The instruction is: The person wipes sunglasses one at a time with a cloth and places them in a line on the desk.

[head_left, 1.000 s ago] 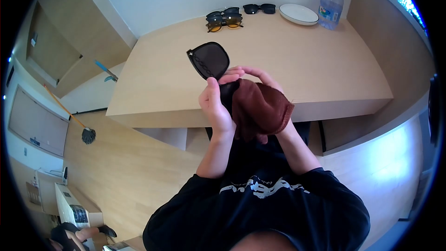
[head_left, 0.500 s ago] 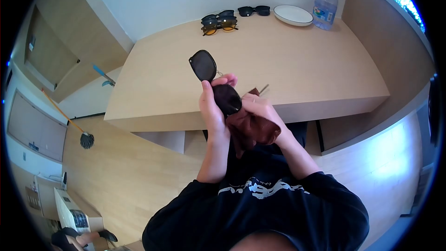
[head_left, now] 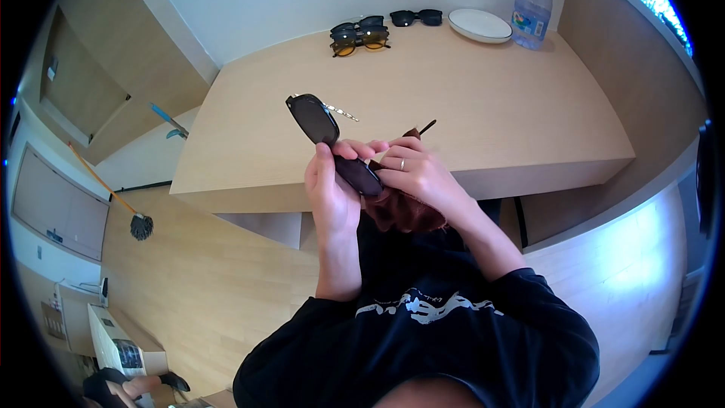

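Dark sunglasses [head_left: 313,119] are held above the front part of the desk, tilted, with one lens up at the left. My left hand [head_left: 332,185] is closed around their middle, thumb on the front of the frame. A reddish-brown cloth [head_left: 408,211] hangs bunched from my right hand [head_left: 419,177], whose fingers pinch it at the lower lens end. One temple arm [head_left: 343,112] sticks out behind the upper lens. The tip of the other arm [head_left: 428,126] pokes out beyond my right fingers. A ring is on one right finger.
Several more glasses lie at the back of the desk [head_left: 483,117]: a stacked group [head_left: 361,36] with yellow lenses in front, and a dark pair [head_left: 416,17]. A white plate [head_left: 480,24] and a water bottle [head_left: 532,7] stand at the right. A mop [head_left: 141,226] leans at the left; a person's leg [head_left: 143,386] shows lower left.
The sunglasses have shifted a little left and down and turned, so the upper temple arm shows more. My right hand has moved slightly left, with the cloth bunched closer beneath it.
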### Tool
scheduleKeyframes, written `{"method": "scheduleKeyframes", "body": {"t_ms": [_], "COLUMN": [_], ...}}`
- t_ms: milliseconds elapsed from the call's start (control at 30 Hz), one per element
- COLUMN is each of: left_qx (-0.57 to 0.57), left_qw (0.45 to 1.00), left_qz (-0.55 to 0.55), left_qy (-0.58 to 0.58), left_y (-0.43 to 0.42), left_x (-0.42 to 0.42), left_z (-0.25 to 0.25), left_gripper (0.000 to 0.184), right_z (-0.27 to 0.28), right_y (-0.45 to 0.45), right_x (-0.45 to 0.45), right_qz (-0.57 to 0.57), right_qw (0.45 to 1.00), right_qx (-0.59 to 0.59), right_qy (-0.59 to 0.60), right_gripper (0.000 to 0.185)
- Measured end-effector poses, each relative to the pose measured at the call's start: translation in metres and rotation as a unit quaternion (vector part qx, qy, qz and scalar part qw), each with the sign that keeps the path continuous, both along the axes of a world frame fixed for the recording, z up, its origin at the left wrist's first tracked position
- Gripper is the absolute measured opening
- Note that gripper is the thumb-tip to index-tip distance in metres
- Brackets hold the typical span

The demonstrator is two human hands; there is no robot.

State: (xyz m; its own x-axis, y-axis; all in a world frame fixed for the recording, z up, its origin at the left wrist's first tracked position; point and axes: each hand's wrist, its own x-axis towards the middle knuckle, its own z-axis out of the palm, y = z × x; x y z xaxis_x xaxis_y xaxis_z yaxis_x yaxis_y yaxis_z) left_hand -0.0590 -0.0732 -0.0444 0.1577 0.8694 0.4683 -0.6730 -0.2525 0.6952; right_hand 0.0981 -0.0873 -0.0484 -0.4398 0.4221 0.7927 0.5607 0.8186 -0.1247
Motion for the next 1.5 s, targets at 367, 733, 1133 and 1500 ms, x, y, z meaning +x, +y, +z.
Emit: {"method": "scheduleKeyframes", "body": {"t_ms": [367, 733, 1133, 1500], "left_qx": [-0.005, 0.217, 0.248, 0.407], "left_qw": [0.997, 0.965, 0.965, 0.716], "left_qz": [-0.068, -0.125, -0.067, 0.167], "left_qy": [-0.027, 0.07, 0.053, 0.542], "left_y": [-0.011, -0.017, -0.004, 0.047], "left_x": [-0.011, -0.006, -0.013, 0.071], "left_z": [0.011, 0.015, 0.01, 0.005], "left_gripper": [0.038, 0.045, 0.034, 0.012], "right_z": [0.039, 0.036, -0.015, -0.012], "right_y": [0.007, -0.005, -0.015, -0.016], "right_x": [0.056, 0.077, 0.104, 0.094], "right_qz": [-0.002, -0.093, -0.176, 0.036], "right_qw": [0.981, 0.977, 0.866, 0.803], "right_qx": [-0.091, -0.191, -0.303, -0.282], "right_qy": [-0.169, 0.021, 0.357, 0.524], "right_gripper": [0.013, 0.021, 0.022, 0.036]}}
